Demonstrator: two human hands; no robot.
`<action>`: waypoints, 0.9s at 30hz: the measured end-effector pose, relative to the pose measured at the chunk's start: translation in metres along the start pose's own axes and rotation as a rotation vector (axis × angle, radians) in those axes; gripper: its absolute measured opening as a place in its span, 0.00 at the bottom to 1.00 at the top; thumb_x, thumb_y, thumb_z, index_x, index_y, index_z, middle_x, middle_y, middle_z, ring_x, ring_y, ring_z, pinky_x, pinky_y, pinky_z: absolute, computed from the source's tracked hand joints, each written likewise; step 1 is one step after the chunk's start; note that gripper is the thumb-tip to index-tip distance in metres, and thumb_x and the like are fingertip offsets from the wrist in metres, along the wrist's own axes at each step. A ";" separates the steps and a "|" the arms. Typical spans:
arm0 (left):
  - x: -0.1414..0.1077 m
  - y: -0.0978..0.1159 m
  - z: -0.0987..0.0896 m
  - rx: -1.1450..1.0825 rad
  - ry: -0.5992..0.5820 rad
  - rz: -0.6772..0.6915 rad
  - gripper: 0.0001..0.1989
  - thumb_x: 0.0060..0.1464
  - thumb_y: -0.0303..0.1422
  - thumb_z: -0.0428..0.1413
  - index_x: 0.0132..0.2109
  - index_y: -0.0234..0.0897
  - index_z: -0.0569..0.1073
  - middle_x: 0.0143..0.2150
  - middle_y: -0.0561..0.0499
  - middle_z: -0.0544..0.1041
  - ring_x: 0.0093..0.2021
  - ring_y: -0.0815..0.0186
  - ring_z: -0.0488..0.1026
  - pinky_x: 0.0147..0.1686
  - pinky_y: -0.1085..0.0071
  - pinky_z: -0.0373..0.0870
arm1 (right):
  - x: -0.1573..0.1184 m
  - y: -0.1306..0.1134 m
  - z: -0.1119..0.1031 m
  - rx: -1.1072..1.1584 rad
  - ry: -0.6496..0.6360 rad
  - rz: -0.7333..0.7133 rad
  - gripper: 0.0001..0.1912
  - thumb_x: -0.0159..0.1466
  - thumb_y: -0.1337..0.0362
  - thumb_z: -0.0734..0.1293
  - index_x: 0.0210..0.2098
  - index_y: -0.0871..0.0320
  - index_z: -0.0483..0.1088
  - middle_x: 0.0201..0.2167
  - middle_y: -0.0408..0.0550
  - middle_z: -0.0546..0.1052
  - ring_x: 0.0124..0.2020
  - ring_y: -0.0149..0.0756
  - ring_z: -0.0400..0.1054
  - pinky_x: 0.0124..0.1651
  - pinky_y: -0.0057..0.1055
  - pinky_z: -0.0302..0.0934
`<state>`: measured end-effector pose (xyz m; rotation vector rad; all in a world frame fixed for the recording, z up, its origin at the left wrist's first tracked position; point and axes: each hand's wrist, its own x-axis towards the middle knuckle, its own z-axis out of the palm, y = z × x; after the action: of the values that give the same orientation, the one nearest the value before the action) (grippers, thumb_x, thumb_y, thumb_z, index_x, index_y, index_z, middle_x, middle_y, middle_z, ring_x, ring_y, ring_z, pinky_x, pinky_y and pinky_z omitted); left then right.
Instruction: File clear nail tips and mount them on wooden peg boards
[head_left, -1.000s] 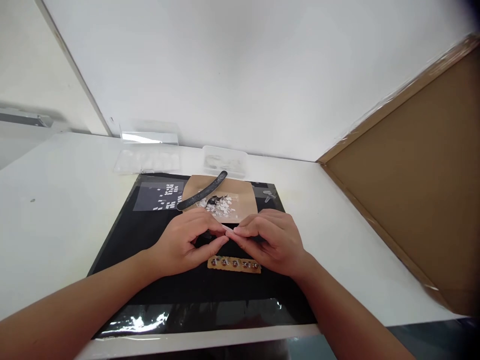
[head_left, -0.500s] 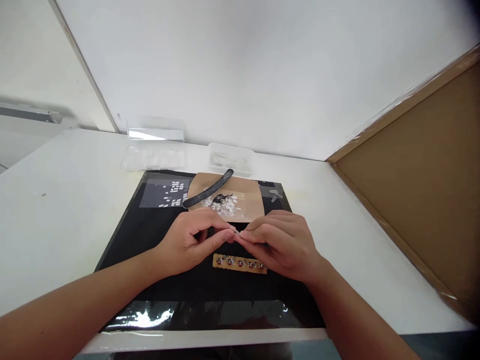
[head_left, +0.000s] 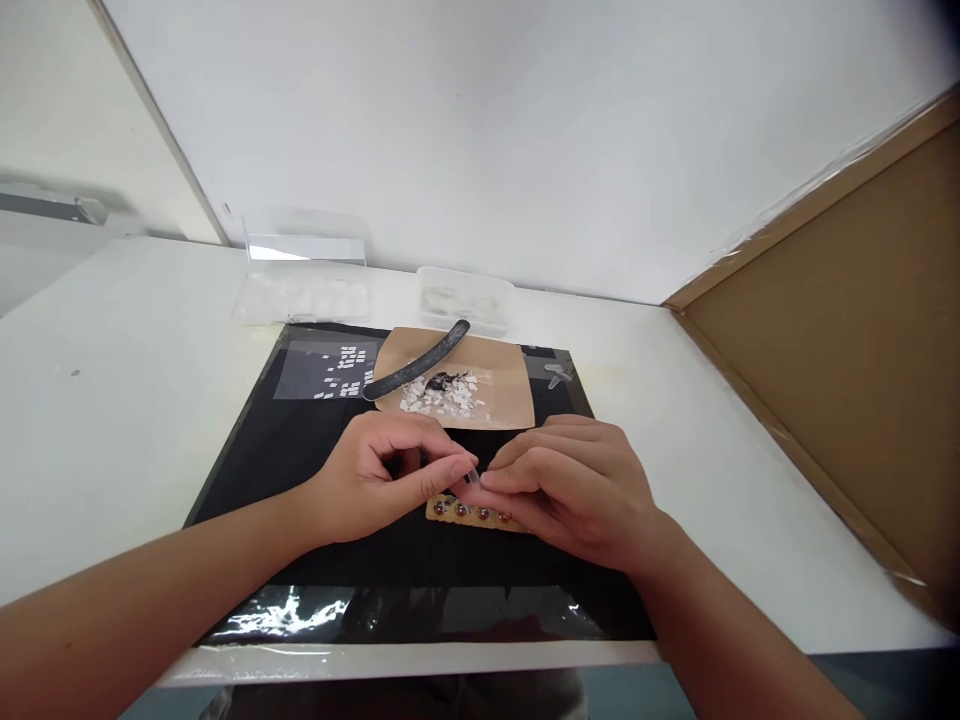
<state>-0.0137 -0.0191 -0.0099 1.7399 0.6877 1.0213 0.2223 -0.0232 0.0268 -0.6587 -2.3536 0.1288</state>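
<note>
My left hand (head_left: 390, 480) pinches one end of a small clear piece (head_left: 473, 477) between thumb and forefinger. The fingertips of my right hand (head_left: 570, 485) close on its other end. What exactly the piece is cannot be told. Just below the fingers lies a tan strip (head_left: 472, 514) with a row of reddish-brown round beads, its right end hidden by my right hand. Beyond my hands, a brown paper sheet (head_left: 506, 385) bears a heap of small white and black scraps (head_left: 446, 394). A curved black file (head_left: 417, 364) rests across its left side.
A black mat (head_left: 300, 440) lies under everything. A clear sheet with small white pieces (head_left: 322, 370) is at its back left, clear slips (head_left: 557, 375) at its back right. Behind stand an open clear case (head_left: 304, 295) and a clear tray (head_left: 465, 300). Brown board (head_left: 840, 360) rises at right.
The view has shifted slightly. My fingertips have moved a little lower toward the beaded strip, and more of the clear piece shows between them. My right hand covers more of the strip.
</note>
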 end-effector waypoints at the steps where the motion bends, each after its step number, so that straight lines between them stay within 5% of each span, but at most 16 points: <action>1: 0.000 0.000 0.000 -0.028 0.000 -0.016 0.08 0.64 0.33 0.62 0.43 0.34 0.85 0.34 0.47 0.83 0.27 0.70 0.74 0.25 0.76 0.70 | 0.001 0.000 0.000 0.008 0.015 0.000 0.10 0.65 0.62 0.75 0.34 0.52 0.69 0.28 0.36 0.81 0.26 0.27 0.75 0.31 0.28 0.62; 14: -0.002 0.005 0.002 -0.225 -0.063 -0.266 0.08 0.60 0.34 0.66 0.40 0.33 0.86 0.25 0.51 0.78 0.20 0.77 0.69 0.19 0.83 0.64 | 0.003 0.000 0.010 0.048 0.070 0.087 0.14 0.63 0.60 0.77 0.33 0.56 0.69 0.26 0.40 0.75 0.26 0.27 0.67 0.30 0.26 0.58; 27: -0.002 0.006 -0.002 -0.131 -0.066 -0.249 0.10 0.61 0.36 0.64 0.37 0.33 0.84 0.20 0.53 0.75 0.17 0.76 0.69 0.17 0.83 0.61 | 0.002 -0.001 0.009 0.016 0.062 0.045 0.12 0.64 0.65 0.77 0.45 0.57 0.75 0.30 0.41 0.77 0.32 0.30 0.72 0.37 0.27 0.67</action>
<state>-0.0160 -0.0221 -0.0047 1.5248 0.7571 0.8153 0.2145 -0.0225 0.0219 -0.6988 -2.2769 0.1448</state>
